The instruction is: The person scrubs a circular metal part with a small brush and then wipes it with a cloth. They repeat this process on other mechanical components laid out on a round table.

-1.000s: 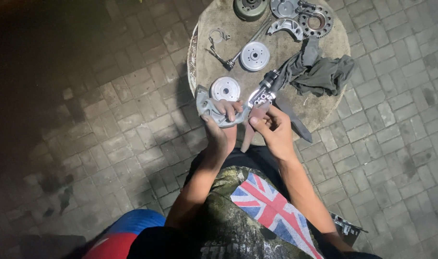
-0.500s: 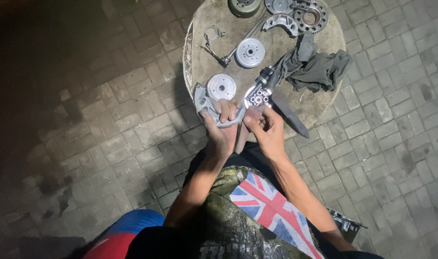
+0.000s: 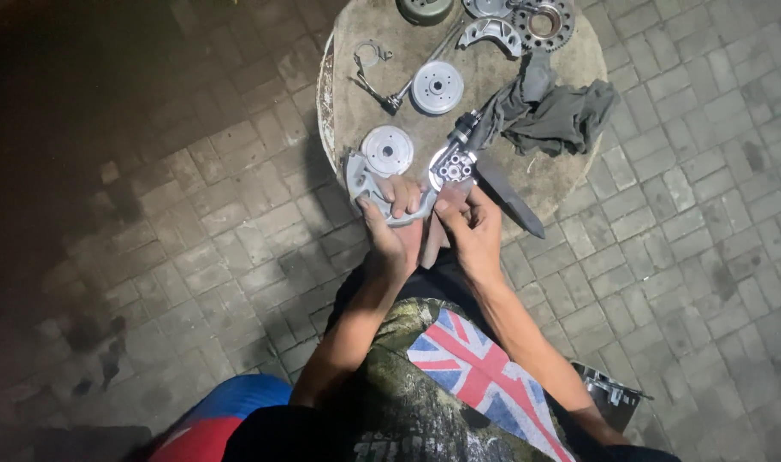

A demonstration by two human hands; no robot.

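Note:
My left hand (image 3: 393, 224) grips a curved grey metal bracket (image 3: 361, 183) at the near edge of a round stone table (image 3: 356, 103). My right hand (image 3: 471, 227) pinches the same part from the right, just under a round silver hub with small holes (image 3: 452, 165) at the bracket's right end. A dark shaft (image 3: 465, 130) runs up from the hub toward a grey rag (image 3: 553, 111). A silver disc (image 3: 386, 150) lies right above my left hand.
On the table lie a second silver disc (image 3: 437, 86), a toothed sprocket (image 3: 544, 20), a curved metal arm (image 3: 491, 32), a small clip (image 3: 369, 56) and a dark blade-like strip (image 3: 508, 197). Brick paving (image 3: 681, 222) surrounds the table; a metal part (image 3: 613, 395) sits by my right side.
Both hands with the bracket have shifted slightly toward me and lower in view; the hold on the part looks the same.

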